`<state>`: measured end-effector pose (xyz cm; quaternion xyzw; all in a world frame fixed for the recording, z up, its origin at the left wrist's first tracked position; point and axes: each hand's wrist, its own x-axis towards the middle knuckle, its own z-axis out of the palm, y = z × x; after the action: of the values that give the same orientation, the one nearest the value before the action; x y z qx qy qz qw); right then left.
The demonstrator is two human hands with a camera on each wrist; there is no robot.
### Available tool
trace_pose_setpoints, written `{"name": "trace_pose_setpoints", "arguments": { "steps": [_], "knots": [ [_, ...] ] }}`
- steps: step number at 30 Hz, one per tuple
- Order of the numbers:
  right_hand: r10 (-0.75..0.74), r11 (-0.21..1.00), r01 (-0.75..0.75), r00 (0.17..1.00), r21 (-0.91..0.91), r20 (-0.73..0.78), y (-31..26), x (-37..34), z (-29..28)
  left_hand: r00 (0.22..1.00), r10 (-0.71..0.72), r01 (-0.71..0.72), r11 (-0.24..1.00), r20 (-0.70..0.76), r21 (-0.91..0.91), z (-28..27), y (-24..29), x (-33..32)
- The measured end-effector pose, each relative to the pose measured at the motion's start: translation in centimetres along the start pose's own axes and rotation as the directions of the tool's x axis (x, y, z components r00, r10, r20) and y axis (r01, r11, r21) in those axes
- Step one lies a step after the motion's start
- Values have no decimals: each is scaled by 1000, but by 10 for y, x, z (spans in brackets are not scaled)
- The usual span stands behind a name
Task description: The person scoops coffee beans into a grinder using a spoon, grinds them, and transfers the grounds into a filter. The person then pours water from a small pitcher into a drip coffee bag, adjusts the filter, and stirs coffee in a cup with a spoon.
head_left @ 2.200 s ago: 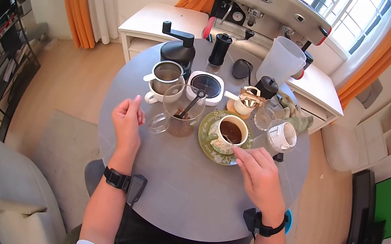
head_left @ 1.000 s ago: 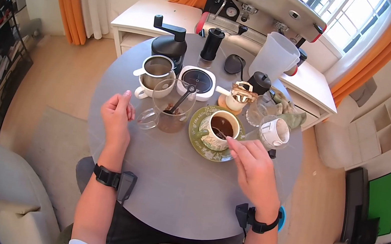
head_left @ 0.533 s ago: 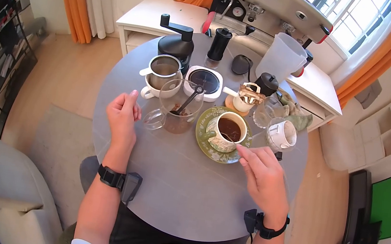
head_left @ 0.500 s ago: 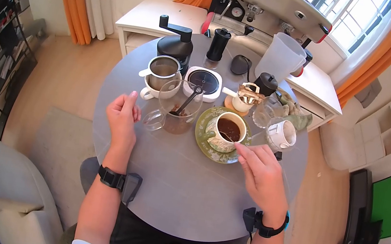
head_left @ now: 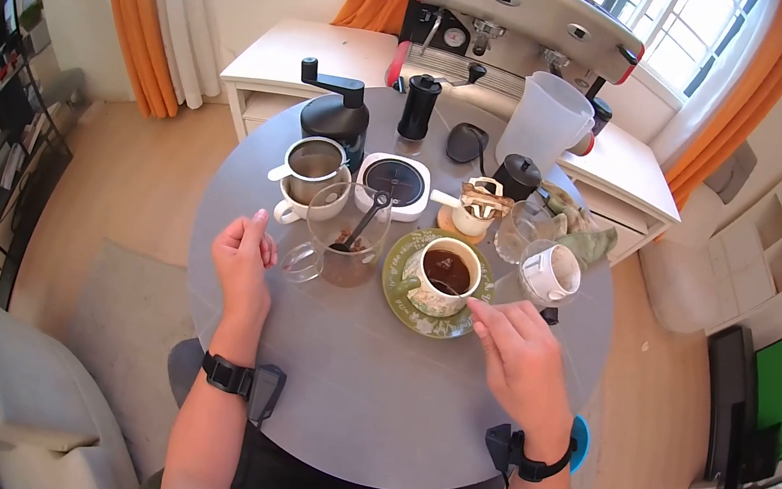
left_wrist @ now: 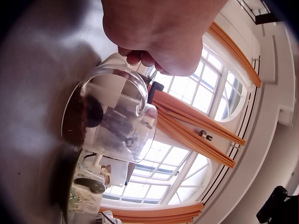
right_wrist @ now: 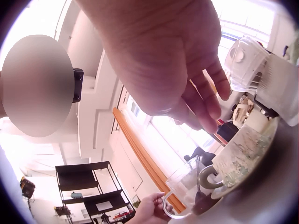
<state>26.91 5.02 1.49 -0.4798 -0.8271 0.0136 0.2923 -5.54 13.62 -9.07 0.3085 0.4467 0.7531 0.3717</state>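
At the right of the grey table, my right hand (head_left: 528,358) pinches the thin handle of a spoon (head_left: 461,295) between thumb and fingertips. Its lower end dips into dark coffee (head_left: 445,269) and is hidden there. The coffee fills a patterned cream cup (head_left: 431,301) with a green handle, upright on a green saucer (head_left: 423,327). My left hand (head_left: 244,258) is loosely curled, thumb up, holding nothing. Just right of it stands a glass jug (left_wrist: 110,135), its handle close by in the left wrist view. Brown grounds and a black scoop (head_left: 366,223) are inside the jug.
Behind the jug are a strainer (head_left: 315,160) on a white cup, a black hand grinder (head_left: 334,115) and a white scale (head_left: 393,187). Around the cup stand a drip-bag cup (head_left: 472,214), a glass holding a white cup (head_left: 551,272) and a plastic pitcher (head_left: 543,121).
The spoon handle shifts angle in the coffee with small movements of my right hand at the cup's near right rim. My left hand stays beside the jug. The head view has shifted slightly.
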Motion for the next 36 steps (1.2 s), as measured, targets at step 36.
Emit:
{"name": "trace_pose_setpoints", "arguments": {
  "steps": [36],
  "knots": [
    [-14, 999, 17, 996, 30, -85, 1, 0, 7, 1000, 13, -13, 1000, 2, -5, -3, -4, 2]
  ]
}}
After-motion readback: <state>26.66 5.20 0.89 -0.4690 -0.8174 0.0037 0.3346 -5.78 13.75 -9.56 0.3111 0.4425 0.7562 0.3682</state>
